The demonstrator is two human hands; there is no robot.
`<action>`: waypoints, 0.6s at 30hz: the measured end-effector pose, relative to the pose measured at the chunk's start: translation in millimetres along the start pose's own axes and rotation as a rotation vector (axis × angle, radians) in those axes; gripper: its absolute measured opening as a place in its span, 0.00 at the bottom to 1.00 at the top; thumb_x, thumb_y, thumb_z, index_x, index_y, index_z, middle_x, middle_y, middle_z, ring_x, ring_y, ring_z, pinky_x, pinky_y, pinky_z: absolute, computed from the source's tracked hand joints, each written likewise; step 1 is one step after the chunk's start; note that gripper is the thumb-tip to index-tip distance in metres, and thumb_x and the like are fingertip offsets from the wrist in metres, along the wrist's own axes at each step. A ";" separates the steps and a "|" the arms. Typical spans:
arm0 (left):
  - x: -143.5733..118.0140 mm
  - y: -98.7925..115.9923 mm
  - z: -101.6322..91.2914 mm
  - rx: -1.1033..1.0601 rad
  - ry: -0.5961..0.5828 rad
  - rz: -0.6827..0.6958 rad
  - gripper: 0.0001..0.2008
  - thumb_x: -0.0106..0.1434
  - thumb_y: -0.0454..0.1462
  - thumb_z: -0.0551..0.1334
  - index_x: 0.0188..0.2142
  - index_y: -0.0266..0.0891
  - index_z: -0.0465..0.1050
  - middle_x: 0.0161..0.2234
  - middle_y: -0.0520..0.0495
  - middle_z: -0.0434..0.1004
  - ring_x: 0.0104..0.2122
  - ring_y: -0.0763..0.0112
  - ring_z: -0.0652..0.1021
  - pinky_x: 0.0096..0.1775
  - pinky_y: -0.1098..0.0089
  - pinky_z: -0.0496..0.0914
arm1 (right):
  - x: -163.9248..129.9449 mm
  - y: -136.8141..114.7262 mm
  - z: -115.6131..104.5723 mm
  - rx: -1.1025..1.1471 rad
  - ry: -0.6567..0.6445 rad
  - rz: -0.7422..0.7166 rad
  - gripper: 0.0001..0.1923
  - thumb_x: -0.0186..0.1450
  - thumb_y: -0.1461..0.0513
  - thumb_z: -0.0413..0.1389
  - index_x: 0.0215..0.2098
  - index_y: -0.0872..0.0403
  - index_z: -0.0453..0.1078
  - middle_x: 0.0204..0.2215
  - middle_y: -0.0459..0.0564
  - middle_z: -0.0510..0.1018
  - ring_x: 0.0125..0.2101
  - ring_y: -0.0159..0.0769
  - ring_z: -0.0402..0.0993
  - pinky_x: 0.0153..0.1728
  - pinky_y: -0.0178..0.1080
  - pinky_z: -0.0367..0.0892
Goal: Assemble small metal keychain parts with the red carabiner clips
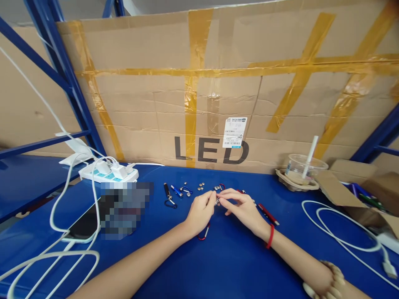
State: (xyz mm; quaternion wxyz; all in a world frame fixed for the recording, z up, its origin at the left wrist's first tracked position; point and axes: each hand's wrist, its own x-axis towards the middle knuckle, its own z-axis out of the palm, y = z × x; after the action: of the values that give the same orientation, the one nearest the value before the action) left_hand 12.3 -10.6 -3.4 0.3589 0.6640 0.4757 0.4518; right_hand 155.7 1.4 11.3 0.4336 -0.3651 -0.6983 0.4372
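Note:
My left hand (pixel 201 211) is closed, its thumb and index finger pinched round a keychain flashlight whose body is mostly hidden. A red carabiner (pixel 204 233) shows below that hand. My right hand (pixel 241 207) meets it, thumb and fingertips pinched at a small shiny metal piece (pixel 217 201) too small to make out. Left of the hands lie a black keychain flashlight (pixel 167 192) with a dark carabiner and a blue keychain flashlight (pixel 176 191) with a blue carabiner. Several button cells (pixel 201 186) are behind the hands. A red flashlight (pixel 268 214) rests beside my right wrist.
A white power strip (pixel 109 174) with plugs and a phone (pixel 87 220) on a cable stand left. At right are a plastic cup (pixel 304 168) with a straw, an open cardboard box (pixel 370 195) and a coiled white cable (pixel 339 238). A large carton (pixel 149 112) stands behind.

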 end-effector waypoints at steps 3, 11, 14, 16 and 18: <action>0.7 -0.3 0.2 0.012 -0.032 0.042 0.20 0.62 0.47 0.44 0.24 0.36 0.61 0.15 0.56 0.55 0.16 0.79 0.59 0.19 0.77 0.53 | 2.8 4.2 -3.6 0.094 -0.066 0.040 0.11 0.51 0.56 0.57 0.29 0.54 0.73 0.31 0.48 0.70 0.28 0.30 0.68 0.18 0.30 0.68; 1.5 2.6 0.6 -0.001 -0.056 0.075 0.20 0.61 0.46 0.45 0.19 0.36 0.54 0.14 0.57 0.49 0.15 0.80 0.55 0.19 0.77 0.50 | 2.4 9.5 -4.5 0.152 -0.101 0.143 0.12 0.48 0.55 0.59 0.23 0.57 0.70 0.22 0.45 0.69 0.22 0.25 0.64 0.17 0.27 0.64; 2.0 2.2 0.6 -0.019 -0.069 0.078 0.19 0.61 0.46 0.45 0.20 0.36 0.54 0.15 0.57 0.51 0.15 0.80 0.56 0.19 0.77 0.51 | 1.6 9.7 -3.2 0.129 -0.102 0.161 0.13 0.49 0.55 0.59 0.28 0.56 0.70 0.23 0.45 0.70 0.23 0.27 0.64 0.15 0.26 0.63; 2.0 2.3 0.4 -0.015 -0.072 0.074 0.19 0.62 0.46 0.45 0.20 0.36 0.54 0.15 0.56 0.51 0.16 0.80 0.56 0.19 0.77 0.51 | 1.4 9.5 -2.7 0.119 -0.100 0.174 0.14 0.49 0.55 0.58 0.30 0.56 0.70 0.24 0.46 0.70 0.24 0.28 0.65 0.13 0.26 0.63; 1.5 2.8 0.1 0.012 -0.060 0.080 0.20 0.62 0.45 0.44 0.19 0.36 0.55 0.15 0.56 0.52 0.16 0.80 0.57 0.19 0.77 0.52 | 1.5 9.0 -2.5 0.117 -0.098 0.187 0.15 0.49 0.54 0.58 0.31 0.55 0.70 0.24 0.46 0.70 0.24 0.29 0.66 0.12 0.27 0.63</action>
State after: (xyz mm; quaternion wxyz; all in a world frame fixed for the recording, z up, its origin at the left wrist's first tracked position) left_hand 13.4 -10.0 -0.5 0.3508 0.6979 0.4403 0.4428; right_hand 158.6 6.6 4.0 0.3769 -0.3811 -0.6547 0.5330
